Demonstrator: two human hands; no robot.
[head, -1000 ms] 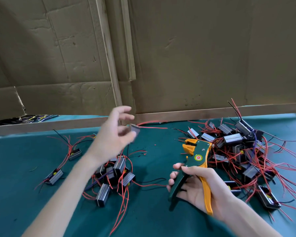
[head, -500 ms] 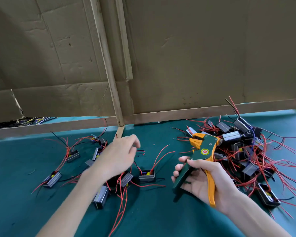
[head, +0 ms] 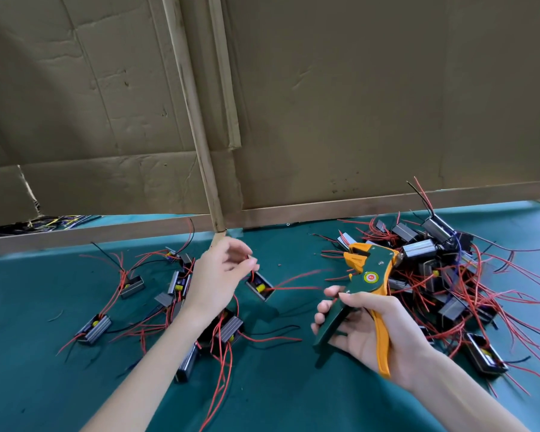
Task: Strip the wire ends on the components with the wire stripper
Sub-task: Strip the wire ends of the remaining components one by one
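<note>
L hand point(head: 219, 275) out over the surface point(head: 293, 385), thumb + forefinger tips closed on a red lead point(head: 252, 272), other fingers loose above. Lead runs down into a small black component point(head: 260, 286) w/ yellow part inside, tilted. It seems lifted just off the surface, w/ a shadow below it. Two more red wires trail from it to the right, toward the tool, blurred. R hand point(head: 368, 332) near, palm up, wrapped on the wire stripper point(head: 367, 280): fingers curled round the green handle, orange handle lying along the palm, handles spread apart. Tool head up + away from the body, orange jaws pointing left, not touching any wire. Below and left of L hand: left group point(head: 181, 285) of approx. a dozen components scattered on the surface, red + black leads sprawled, some under the L forearm. Right of the stripper: right pile point(head: 434, 275), a denser heap of same components, leads tangled and sticking out all ways, one at the near edge lying open side up. Surface covered in teal cloth. Behind: cardboard wall point(head: 356, 104) standing at the far edge, wooden strip point(head: 197, 120) leaning across it down to the surface just past the L hand.
</note>
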